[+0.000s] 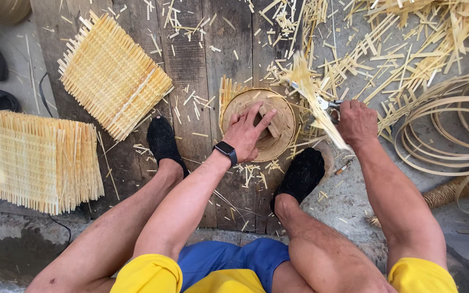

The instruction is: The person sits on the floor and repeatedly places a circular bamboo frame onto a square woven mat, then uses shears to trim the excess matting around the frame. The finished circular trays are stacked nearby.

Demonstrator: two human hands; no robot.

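Head view, looking straight down: the person is crouched over a round woven basket (259,125) that sits on a few weathered wooden planks (191,65) laid on the ground. The left hand (249,133) is spread flat, fingers fanned out, pressing down on the middle of the basket. That looks like it's there to pin the piece so it doesn't spin or tip while the edge gets worked.

Just right of the basket, the right hand (356,122) is closed around the handles of a pair of scissors (321,101), blades pointing back toward the basket's rim. A blurry bunch of loose strip ends (316,100) sticks up from that side of the rim, right at the blades. The grip makes sense for snipping the overhang close to the edge.

Both feet in black shoes (164,138) flank the basket, one on each side, which boxes it in nicely.

Left of the basket lie two flat square woven mats (112,73), one further left than the other, parked out of the way. Above and right of the basket the ground is covered in short cut strips (386,49), piling up on the scissor side. Far right of the basket there's a coil of long strips (446,130), kept within arm's reach.
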